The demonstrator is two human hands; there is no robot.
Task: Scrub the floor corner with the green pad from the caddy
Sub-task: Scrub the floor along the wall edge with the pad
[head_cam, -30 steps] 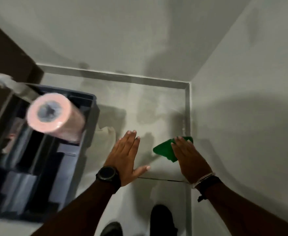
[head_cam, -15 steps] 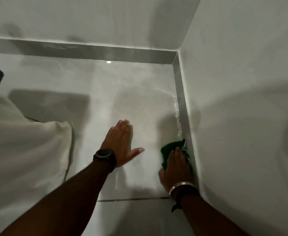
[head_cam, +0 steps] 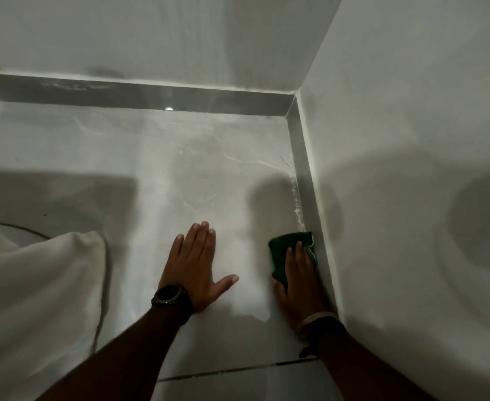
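Note:
The green pad (head_cam: 281, 250) lies on the pale floor tile against the grey skirting of the right wall. My right hand (head_cam: 300, 280) presses down on it, fingers over its near half, so part of the pad is hidden. My left hand (head_cam: 194, 266) rests flat on the floor to the left of it, fingers spread, holding nothing. The floor corner (head_cam: 291, 111) is farther ahead, where the two skirting strips meet. White residue (head_cam: 297, 204) runs along the floor edge just beyond the pad. The caddy is out of view.
A white cloth or garment (head_cam: 35, 299) covers the lower left. The right wall (head_cam: 411, 198) stands close beside my right arm. A dark grout line (head_cam: 238, 370) crosses the floor near my forearms. A black watch (head_cam: 168, 295) is on my left wrist.
The view has swung right and closer to the floor, so the caddy has left the frame. My right hand slid the pad against the right skirting. My left hand stays flat.

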